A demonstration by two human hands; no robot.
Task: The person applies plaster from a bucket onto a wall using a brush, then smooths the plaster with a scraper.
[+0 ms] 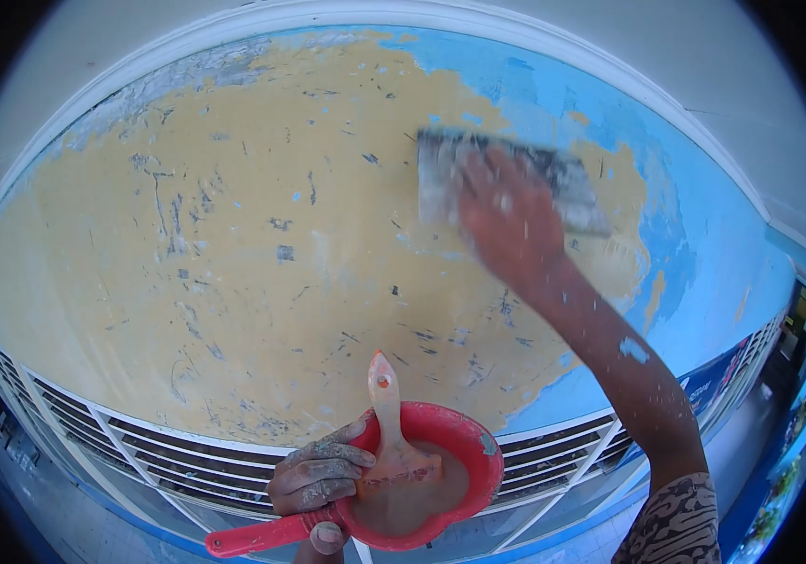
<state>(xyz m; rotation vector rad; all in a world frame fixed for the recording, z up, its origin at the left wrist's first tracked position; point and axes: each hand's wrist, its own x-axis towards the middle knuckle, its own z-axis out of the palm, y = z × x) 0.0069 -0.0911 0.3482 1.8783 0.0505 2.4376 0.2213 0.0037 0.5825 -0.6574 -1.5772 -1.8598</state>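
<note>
My left hand [323,475] is closed around the rim and handle of a red plastic dipper [489,470] at the bottom centre. Murky brownish liquid [445,498] fills part of it. A paintbrush [386,414] stands in the dipper, bristles down and handle up, close to my fingers. Higher up on the right, my right hand [511,211] grips a flat rectangular board [568,183], grey with white smears, against the wall. Motion blurs the hand and board, and the grip itself is hidden. Whitish residue coats my left fingers.
The wall [234,244] has a large tan patch with grey scuffs and chips, bordered by blue paint [704,235] on the right. White trim [375,11] curves along the top. Below runs a white slatted grille [187,465]. Droplets hang in the air near my right forearm.
</note>
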